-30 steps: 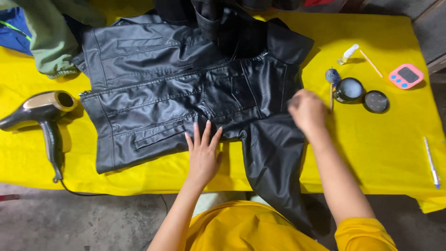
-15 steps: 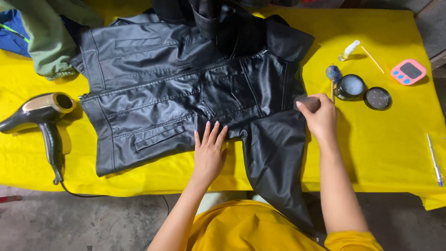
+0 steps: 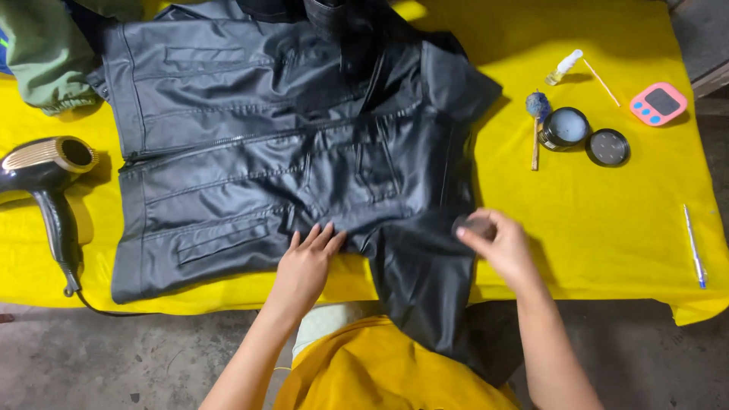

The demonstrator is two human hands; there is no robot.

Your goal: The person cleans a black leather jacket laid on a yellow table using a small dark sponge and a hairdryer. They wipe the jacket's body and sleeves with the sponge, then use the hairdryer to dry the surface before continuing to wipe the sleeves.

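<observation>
Yellow cloth covers the table [image 3: 607, 228]. At its near edge, the left hand [image 3: 304, 269] presses flat, fingers spread, on the black leather jacket [image 3: 288, 159]. Beside it, the right hand [image 3: 501, 247] pinches a small dark pad [image 3: 472, 225] against the sleeve. Farther right sits an open tin [image 3: 566, 127].

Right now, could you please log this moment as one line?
left hand: flat on black leather jacket | right hand: holds small dark pad at sleeve

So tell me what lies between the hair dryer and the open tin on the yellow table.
In the head view, the black leather jacket fills nearly all the stretch between the hair dryer and the open tin; a small brush lies just beside the tin.
</observation>
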